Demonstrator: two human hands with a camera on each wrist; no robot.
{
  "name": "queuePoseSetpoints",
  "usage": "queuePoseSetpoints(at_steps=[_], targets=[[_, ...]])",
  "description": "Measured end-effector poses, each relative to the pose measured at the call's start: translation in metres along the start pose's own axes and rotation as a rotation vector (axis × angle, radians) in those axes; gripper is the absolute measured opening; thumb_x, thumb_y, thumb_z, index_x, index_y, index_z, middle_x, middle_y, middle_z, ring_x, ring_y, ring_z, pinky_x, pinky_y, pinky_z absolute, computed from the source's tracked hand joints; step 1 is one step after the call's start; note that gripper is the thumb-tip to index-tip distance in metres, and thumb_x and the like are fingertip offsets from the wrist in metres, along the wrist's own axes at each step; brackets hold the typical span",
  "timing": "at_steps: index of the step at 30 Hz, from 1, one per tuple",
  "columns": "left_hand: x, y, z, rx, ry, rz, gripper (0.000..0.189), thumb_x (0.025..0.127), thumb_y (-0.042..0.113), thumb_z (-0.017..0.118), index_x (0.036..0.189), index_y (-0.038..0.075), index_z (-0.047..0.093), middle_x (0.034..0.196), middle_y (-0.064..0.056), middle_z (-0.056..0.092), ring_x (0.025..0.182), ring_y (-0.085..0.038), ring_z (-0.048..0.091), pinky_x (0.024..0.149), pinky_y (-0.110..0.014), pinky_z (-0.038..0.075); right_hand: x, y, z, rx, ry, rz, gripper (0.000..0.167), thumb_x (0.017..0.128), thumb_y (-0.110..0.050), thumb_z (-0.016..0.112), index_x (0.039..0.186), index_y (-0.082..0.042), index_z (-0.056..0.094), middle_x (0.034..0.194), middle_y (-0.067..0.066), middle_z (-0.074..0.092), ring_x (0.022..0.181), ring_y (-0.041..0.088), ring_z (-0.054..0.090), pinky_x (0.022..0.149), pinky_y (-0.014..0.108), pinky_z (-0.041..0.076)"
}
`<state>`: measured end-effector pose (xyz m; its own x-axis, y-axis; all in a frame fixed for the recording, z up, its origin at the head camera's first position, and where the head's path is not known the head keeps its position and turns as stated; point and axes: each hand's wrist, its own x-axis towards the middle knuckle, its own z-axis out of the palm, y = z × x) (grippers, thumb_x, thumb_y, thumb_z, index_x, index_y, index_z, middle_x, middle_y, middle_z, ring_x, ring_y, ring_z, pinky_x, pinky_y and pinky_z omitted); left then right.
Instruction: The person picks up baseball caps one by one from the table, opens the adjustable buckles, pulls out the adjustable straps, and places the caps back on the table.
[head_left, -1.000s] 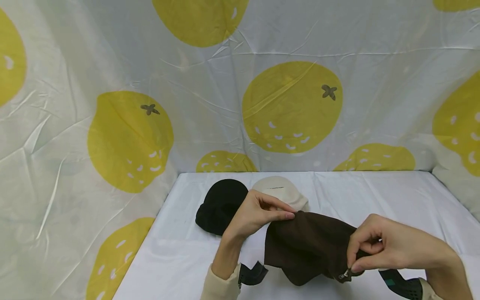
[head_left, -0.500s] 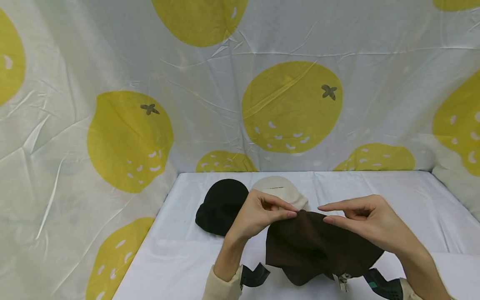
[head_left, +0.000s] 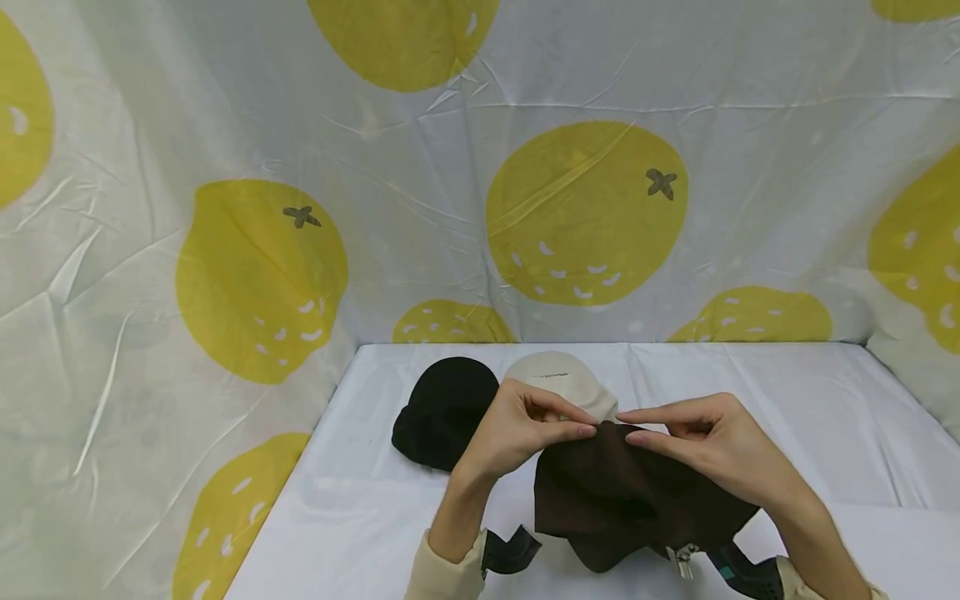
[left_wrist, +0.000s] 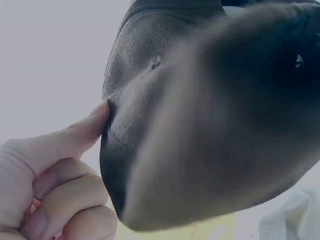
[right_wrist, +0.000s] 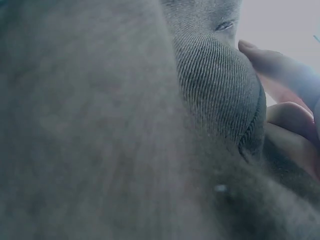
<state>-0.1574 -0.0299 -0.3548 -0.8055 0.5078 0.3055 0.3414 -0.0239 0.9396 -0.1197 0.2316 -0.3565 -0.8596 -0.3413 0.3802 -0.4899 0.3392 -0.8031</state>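
A dark brown cap (head_left: 645, 492) hangs in the air above the table, held between both hands. At its top edge my left hand (head_left: 517, 429) pinches the cloth between thumb and forefinger. My right hand (head_left: 723, 446) is close beside that pinch, with forefinger and thumb stretched along the cap's top edge and a small gap between their tips. Its thumb (right_wrist: 272, 62) appears to meet the ribbed cloth in the right wrist view. A metal buckle (head_left: 684, 558) dangles at the cap's lower right. Much of the cap is blurred in both wrist views.
A black cap-like hat (head_left: 446, 412) stands on the white-covered table (head_left: 757, 392) at the back left. Beside it sits a cream cap (head_left: 558, 375), partly hidden behind my left hand. A lemon-print curtain (head_left: 420, 208) hangs behind and at the sides.
My right hand has let go of the cap's buckle end and moved up and left to the top edge. The buckle now hangs loose. My left hand has kept its pinch.
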Motion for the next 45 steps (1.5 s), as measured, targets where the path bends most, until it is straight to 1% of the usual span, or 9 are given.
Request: queuePoseSetpoints(at_steps=[5, 13, 17, 21, 25, 27, 32, 38, 45], targets=[[0.0, 0.0, -0.001, 0.003, -0.012, -0.008, 0.01, 0.085, 0.004, 0.083, 0.094, -0.002, 0.082, 0.053, -0.024, 0.052, 0.049, -0.006, 0.033, 0.05, -0.021, 0.027, 0.001, 0.002, 0.0, -0.008, -0.004, 0.003, 0.025, 0.089, -0.01, 0.08, 0.112, -0.02, 0.082, 0.053, 0.004, 0.029, 0.05, 0.006, 0.028, 0.044, 0.029, 0.032], [0.0, -0.002, 0.0, 0.009, -0.02, -0.057, 0.011, 0.087, 0.007, 0.083, 0.096, 0.0, 0.083, 0.051, -0.008, 0.048, 0.05, -0.007, 0.032, 0.051, -0.021, 0.027, 0.001, 0.003, 0.001, 0.0, -0.006, -0.003, 0.023, 0.089, -0.01, 0.08, 0.109, -0.02, 0.083, 0.053, 0.004, 0.028, 0.05, 0.007, 0.027, 0.043, 0.029, 0.03], [0.0, -0.002, 0.0, 0.013, -0.017, -0.06, 0.011, 0.087, 0.007, 0.083, 0.096, 0.0, 0.083, 0.052, -0.004, 0.052, 0.05, -0.006, 0.034, 0.051, -0.02, 0.03, 0.003, 0.004, 0.002, 0.016, -0.003, -0.034, 0.022, 0.089, -0.007, 0.079, 0.107, -0.018, 0.083, 0.053, 0.003, 0.028, 0.051, 0.004, 0.026, 0.043, 0.03, 0.029], [0.0, -0.002, 0.001, 0.004, -0.014, -0.057, 0.011, 0.087, 0.006, 0.082, 0.095, -0.001, 0.083, 0.053, -0.002, 0.057, 0.051, -0.006, 0.036, 0.052, -0.02, 0.032, 0.004, 0.004, 0.003, 0.027, -0.001, -0.055, 0.021, 0.088, -0.006, 0.08, 0.104, -0.019, 0.084, 0.054, -0.005, 0.044, 0.054, 0.002, 0.03, 0.044, 0.028, 0.032], [0.0, -0.002, 0.002, 0.001, -0.013, -0.052, 0.01, 0.087, 0.004, 0.082, 0.095, -0.002, 0.082, 0.054, -0.006, 0.059, 0.05, -0.006, 0.037, 0.052, -0.019, 0.033, 0.004, 0.005, 0.003, 0.036, -0.004, -0.065, 0.021, 0.088, -0.005, 0.08, 0.102, -0.02, 0.084, 0.068, -0.007, 0.068, 0.056, 0.002, 0.039, 0.046, 0.027, 0.038], [0.0, -0.002, 0.002, 0.0, -0.016, -0.044, 0.01, 0.087, 0.004, 0.082, 0.095, -0.003, 0.082, 0.057, -0.013, 0.062, 0.051, -0.005, 0.04, 0.052, -0.019, 0.035, 0.004, 0.006, 0.002, 0.039, -0.007, -0.074, 0.022, 0.088, -0.003, 0.079, 0.102, -0.02, 0.084, 0.067, -0.006, 0.068, 0.056, 0.001, 0.04, 0.046, 0.027, 0.038], [0.001, -0.002, 0.003, 0.003, -0.032, -0.004, 0.01, 0.086, 0.0, 0.081, 0.094, -0.005, 0.081, 0.07, -0.028, 0.07, 0.055, -0.004, 0.049, 0.056, -0.017, 0.042, 0.004, 0.007, 0.0, 0.036, -0.011, -0.086, 0.024, 0.088, -0.002, 0.079, 0.101, -0.02, 0.084, 0.058, -0.004, 0.053, 0.054, 0.001, 0.035, 0.045, 0.026, 0.035], [0.001, -0.003, 0.004, 0.007, -0.039, 0.041, 0.01, 0.087, 0.0, 0.081, 0.094, -0.006, 0.081, 0.067, -0.027, 0.068, 0.053, -0.003, 0.048, 0.054, -0.017, 0.041, 0.004, 0.008, -0.001, 0.059, -0.014, -0.099, 0.023, 0.087, 0.002, 0.079, 0.1, -0.016, 0.084, 0.069, -0.004, 0.071, 0.055, 0.005, 0.044, 0.047, 0.027, 0.038], [0.003, -0.004, 0.011, -0.002, -0.035, 0.06, 0.01, 0.086, 0.0, 0.081, 0.093, -0.007, 0.081, 0.064, -0.025, 0.066, 0.052, -0.003, 0.048, 0.052, -0.018, 0.04, 0.002, 0.008, -0.007, 0.047, -0.01, -0.094, 0.022, 0.087, 0.002, 0.079, 0.098, -0.017, 0.084, 0.073, -0.005, 0.074, 0.054, 0.008, 0.046, 0.049, 0.026, 0.041]])
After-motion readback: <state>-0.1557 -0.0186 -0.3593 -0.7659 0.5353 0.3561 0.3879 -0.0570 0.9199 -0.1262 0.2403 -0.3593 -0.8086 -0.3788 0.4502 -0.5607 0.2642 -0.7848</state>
